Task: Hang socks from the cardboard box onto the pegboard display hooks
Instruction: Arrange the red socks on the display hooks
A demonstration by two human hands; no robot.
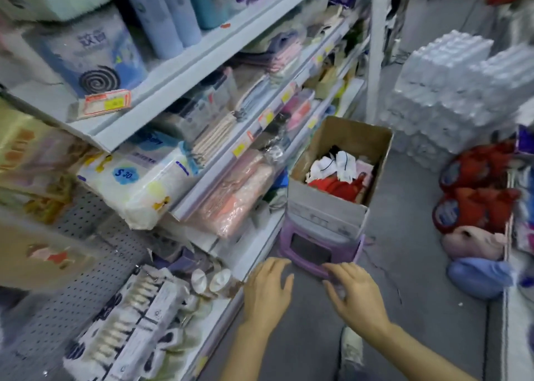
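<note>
Both my hands, left and right, are empty, fingers spread loose, hovering just short of the box on the purple stool. Socks are piled inside it. Guess I'm at the reaching step; next I need to grab a pair for the pegboard.

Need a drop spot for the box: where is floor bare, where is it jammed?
Bare grey floor lies between the cardboard box on its purple stool and the red bags. The shelves are packed, and stacked water packs fill the far corner.
</note>
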